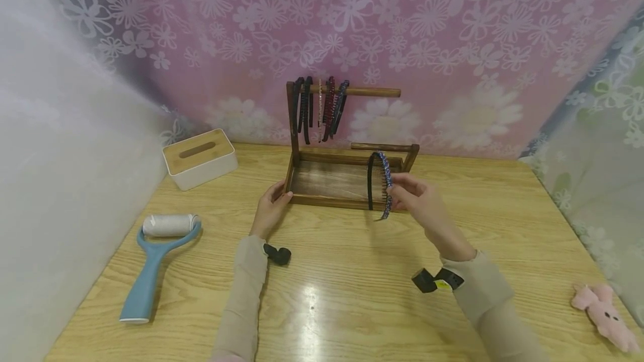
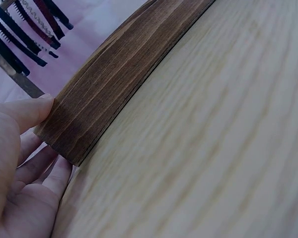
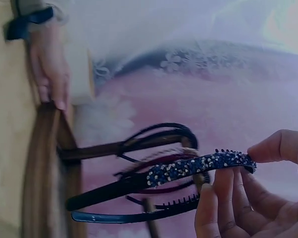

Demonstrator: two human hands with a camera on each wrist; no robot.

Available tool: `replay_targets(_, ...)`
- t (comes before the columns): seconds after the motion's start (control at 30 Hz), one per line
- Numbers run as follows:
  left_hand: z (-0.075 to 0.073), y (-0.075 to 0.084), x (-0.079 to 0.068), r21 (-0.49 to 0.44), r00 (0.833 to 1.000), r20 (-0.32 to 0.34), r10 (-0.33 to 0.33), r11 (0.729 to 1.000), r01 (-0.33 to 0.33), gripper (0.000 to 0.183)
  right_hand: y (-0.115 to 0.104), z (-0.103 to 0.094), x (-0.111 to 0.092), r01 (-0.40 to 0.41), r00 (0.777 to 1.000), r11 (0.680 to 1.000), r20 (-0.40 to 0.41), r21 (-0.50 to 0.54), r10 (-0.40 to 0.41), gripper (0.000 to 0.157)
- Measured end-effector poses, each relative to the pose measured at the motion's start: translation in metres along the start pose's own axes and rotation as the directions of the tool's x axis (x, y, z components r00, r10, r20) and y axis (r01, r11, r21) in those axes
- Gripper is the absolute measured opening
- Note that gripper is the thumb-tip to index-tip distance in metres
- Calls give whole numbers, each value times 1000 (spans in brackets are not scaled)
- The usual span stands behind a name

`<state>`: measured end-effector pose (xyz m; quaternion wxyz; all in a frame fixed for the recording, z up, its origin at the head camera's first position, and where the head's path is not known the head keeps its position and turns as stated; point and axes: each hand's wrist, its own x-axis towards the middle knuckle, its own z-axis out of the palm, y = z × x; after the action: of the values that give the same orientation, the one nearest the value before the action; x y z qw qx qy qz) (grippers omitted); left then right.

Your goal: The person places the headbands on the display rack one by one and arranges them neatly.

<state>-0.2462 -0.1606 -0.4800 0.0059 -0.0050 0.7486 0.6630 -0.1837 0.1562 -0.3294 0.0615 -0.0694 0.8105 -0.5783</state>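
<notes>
My right hand pinches a headband between thumb and fingers. In the right wrist view this headband shows blue and white beads on top, black ends and small inner teeth. It is held up over the right part of a dark wooden rack, just below the rack's short lower bar. At the tray's front left corner, my left hand grips the rack's base. The left wrist view shows the thumb on the top edge of the brown side board, with the other fingers lower down.
Several headbands, black, red and pale, hang from the rack's upper bar. A white tissue box with a wooden lid stands left, behind a blue lint roller. A pink plush toy lies at the right edge.
</notes>
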Motion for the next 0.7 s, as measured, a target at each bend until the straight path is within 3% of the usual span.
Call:
replay_targets(0.23, -2, -22, 12, -19, 1000, -23, 10, 1000, -11, 57, -29, -18, 23, 100, 989, 994, -109, 41, -95, 47)
replay_targets(0.57, -1, -25, 12, 9, 999, -37, 16, 1000, -16, 56, -56, -25, 64, 219, 949, 971, -255, 97, -188, 42)
replay_targets(0.7, 1, -24, 12, 7, 999, -35, 26, 1000, -26, 56, -63, -26, 76, 269, 931, 948, -299, 168, -211, 36)
